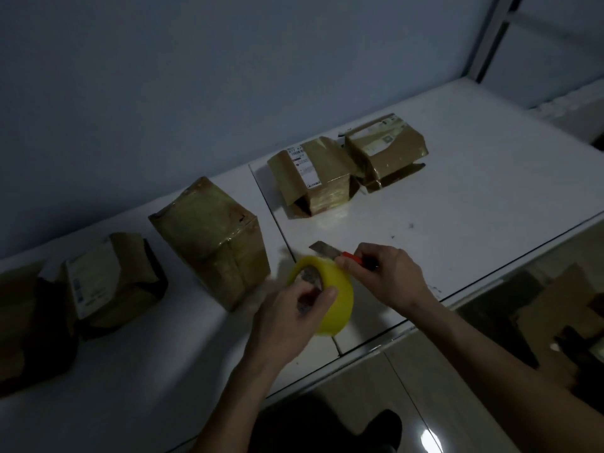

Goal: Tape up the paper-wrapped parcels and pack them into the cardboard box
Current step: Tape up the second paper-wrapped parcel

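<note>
Parcels wrapped in brown paper wait on the white table [457,197] while the tape is readied, and none has yet gone into a box. A yellow tape roll [330,299] is held in the grip of the left hand [287,318], with fingers curled through its core and the thumb laid over the rim. A red-handled utility knife [340,255] is gripped by the right hand [389,273], its blade drawn out and pointed away just above the roll. The step in hand is judged to be the freeing or cutting of a tape end, though the loose end itself cannot be made out. The tall parcel [212,243] stands nearest, just left of the roll; a pair of parcels [346,168] stands farther back, well apart from the hands. An open cardboard box [29,325] lies at the far left. Next, a strip would need to be drawn and laid across a parcel seam, with the blade kept clear of the fingers.
</note>
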